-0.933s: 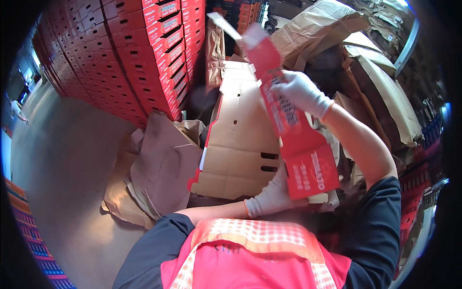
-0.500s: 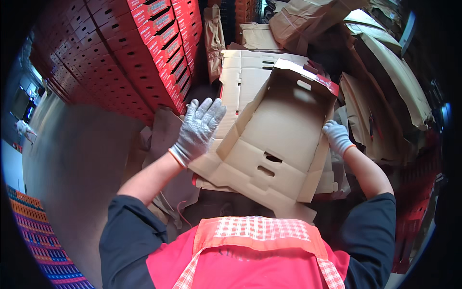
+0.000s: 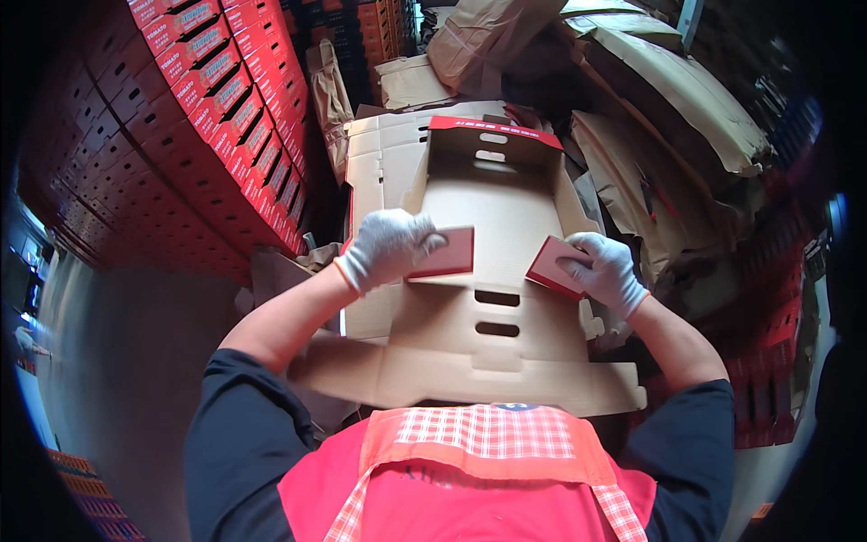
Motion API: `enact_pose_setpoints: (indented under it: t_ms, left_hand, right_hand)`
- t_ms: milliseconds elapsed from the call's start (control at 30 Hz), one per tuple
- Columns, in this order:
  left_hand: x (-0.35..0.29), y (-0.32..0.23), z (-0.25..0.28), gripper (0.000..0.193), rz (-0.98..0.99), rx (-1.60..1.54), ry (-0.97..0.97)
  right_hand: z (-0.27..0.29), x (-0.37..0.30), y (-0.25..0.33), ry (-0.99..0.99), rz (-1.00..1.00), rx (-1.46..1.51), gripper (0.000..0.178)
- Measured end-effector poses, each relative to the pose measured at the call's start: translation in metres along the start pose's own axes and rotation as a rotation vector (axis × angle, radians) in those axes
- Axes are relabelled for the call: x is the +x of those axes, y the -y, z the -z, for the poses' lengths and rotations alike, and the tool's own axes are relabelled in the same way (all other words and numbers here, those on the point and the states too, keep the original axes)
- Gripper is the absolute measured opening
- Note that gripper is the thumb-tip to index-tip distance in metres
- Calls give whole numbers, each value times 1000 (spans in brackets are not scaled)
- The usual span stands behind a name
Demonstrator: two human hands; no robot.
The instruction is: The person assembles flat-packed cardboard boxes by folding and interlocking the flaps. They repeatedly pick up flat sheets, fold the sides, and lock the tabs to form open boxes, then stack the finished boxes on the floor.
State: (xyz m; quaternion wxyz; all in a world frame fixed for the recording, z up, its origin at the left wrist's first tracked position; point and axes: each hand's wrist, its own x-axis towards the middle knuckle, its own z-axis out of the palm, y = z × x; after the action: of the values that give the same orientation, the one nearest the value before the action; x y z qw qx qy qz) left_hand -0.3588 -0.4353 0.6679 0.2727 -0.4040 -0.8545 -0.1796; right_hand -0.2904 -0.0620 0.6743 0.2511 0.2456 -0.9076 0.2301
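Brown cardboard forms the inside of a part-folded carton (image 3: 492, 203), which lies on a stack of flat blanks (image 3: 366, 167) in front of the person. The carton sits inward from the stack's left edge, leaving a strip of the blanks bare there, and the stack's far edge shows just beyond the carton's raised far wall (image 3: 497, 135). That wall has a red upper band with white print and two slots.

The gloved left hand (image 3: 388, 248) is clamped on the left end flap (image 3: 454, 251), thumb and fingers together on its outer end. The gloved right hand (image 3: 607, 271) pinches the right end flap (image 3: 546, 266) in the same way. Both flaps are turned inward across the near part of the carton, their red-edged free ends facing each other and apart. Nearer the person, the slotted end panel (image 3: 515, 384) lies folded out toward the checked apron (image 3: 488, 435), its left end blurred.

Beyond the stack's left edge rise piled red cartons (image 3: 239, 108); past its right edge lie paper-wrapped bundles (image 3: 682, 99).
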Motion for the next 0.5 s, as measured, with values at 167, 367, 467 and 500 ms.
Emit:
enact_pose_setpoints:
  t_ms: [167, 367, 467, 500]
  left_hand:
    - [-51, -61, 49, 76, -44, -654, 1077]
    - [-57, -37, 66, 70, 193, -775, 1730]
    - [-67, -7, 47, 61, 121, -18, 950]
    - [-75, -7, 29, 61, 270, -6, 701]
  right_hand:
    - [37, -24, 41, 949, -191, 167, 46]
    - [49, -36, 52, 1514, -253, 367, 67]
    - [36, -31, 18, 856, 18, 170, 72]
    - [27, -31, 8, 707, -45, 116, 75]
